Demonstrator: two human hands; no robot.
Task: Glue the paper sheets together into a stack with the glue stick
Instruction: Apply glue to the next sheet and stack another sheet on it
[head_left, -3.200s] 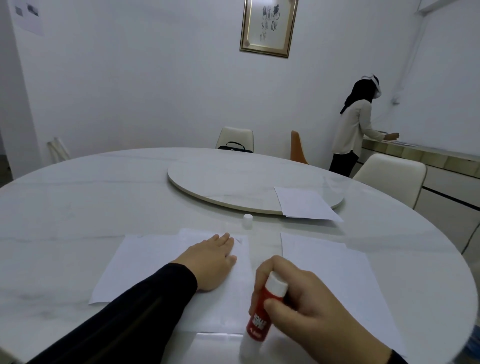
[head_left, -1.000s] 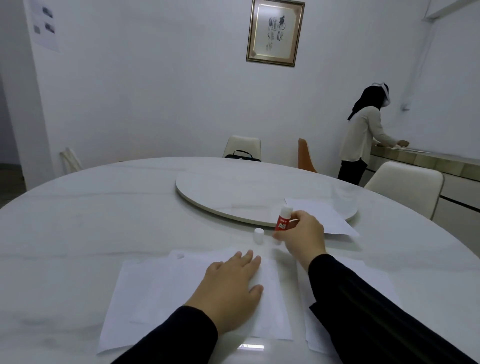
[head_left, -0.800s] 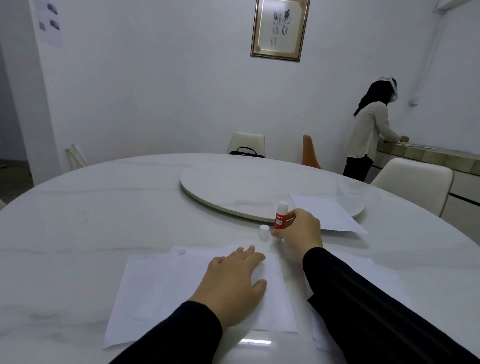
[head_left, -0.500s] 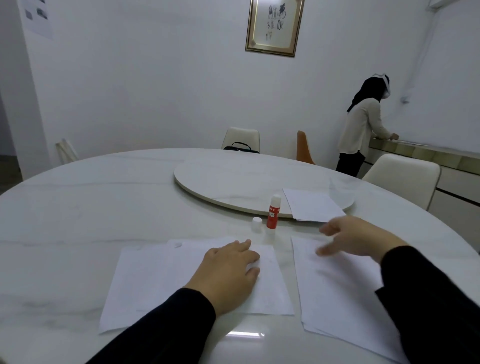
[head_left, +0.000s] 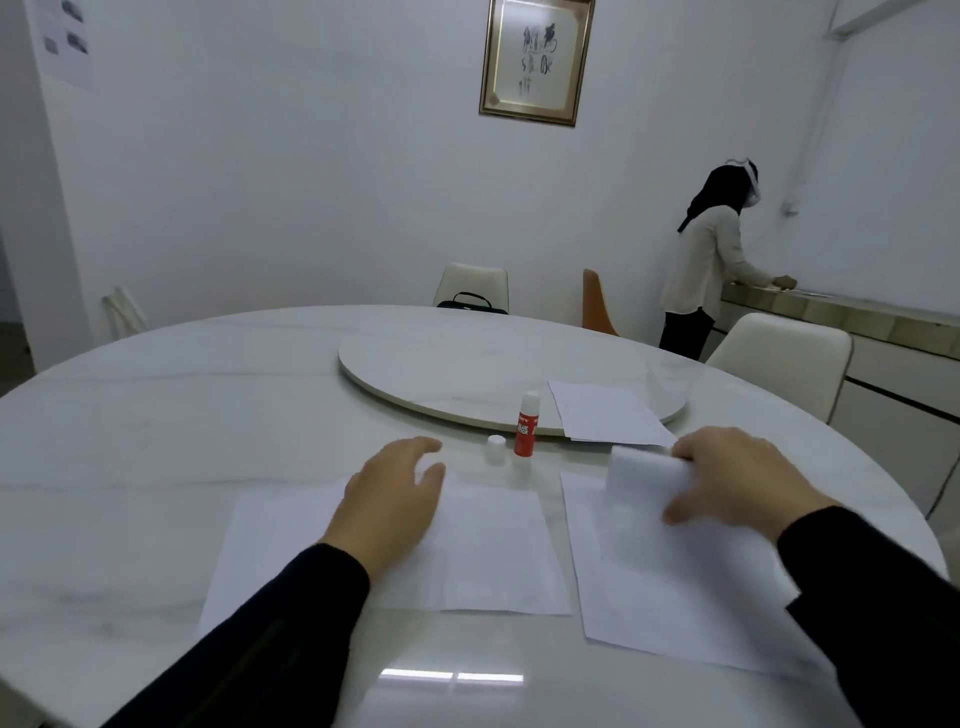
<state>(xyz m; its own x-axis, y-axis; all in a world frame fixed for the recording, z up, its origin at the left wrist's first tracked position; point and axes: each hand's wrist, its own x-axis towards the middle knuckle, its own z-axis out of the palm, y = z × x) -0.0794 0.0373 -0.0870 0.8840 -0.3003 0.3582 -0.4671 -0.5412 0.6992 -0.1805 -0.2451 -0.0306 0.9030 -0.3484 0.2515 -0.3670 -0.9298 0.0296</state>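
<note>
On the round table (head_left: 156, 415), left hand (head_left: 389, 499) hovers relaxed; right hand (head_left: 737, 483) pinches a paper sheet (head_left: 644, 499).

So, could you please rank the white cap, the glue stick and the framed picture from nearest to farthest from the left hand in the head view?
From the left hand:
1. White cap, on the table just right of its fingertips.
2. Glue stick, upright just beyond the cap, further right.
3. Framed picture, on the far wall, well past the table.
</note>
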